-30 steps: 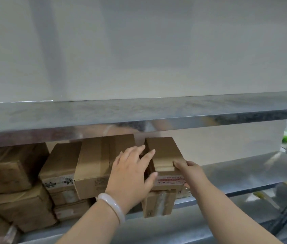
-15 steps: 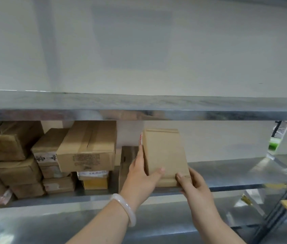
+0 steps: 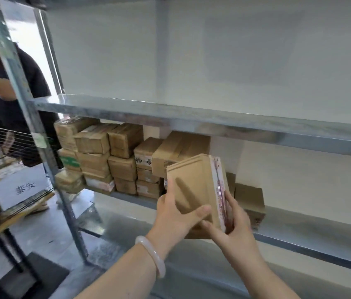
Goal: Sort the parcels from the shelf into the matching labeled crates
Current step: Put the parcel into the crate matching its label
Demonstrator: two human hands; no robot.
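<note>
A small brown cardboard parcel [image 3: 196,186] with a red-printed white label on its right face is in front of the metal shelf [image 3: 299,238], off the board. My left hand [image 3: 174,214] grips its left side, thumb across the front. On its labelled right side my right hand [image 3: 232,223] clasps it from below. Several more brown parcels [image 3: 109,156] are stacked on the same shelf to the left. One lone small box [image 3: 250,201] stands on the shelf just behind my right hand.
A wire crate [image 3: 17,143] with a white handwritten label [image 3: 22,188] sits on a table at the left, holding parcels. A person in a dark shirt [image 3: 19,87] stands behind the shelf upright [image 3: 38,134]. The upper shelf board [image 3: 191,114] is bare.
Both hands have pulled the parcel off the shelf and turned it so its labelled side faces right. The view has swung left, revealing the crate table and the other person.
</note>
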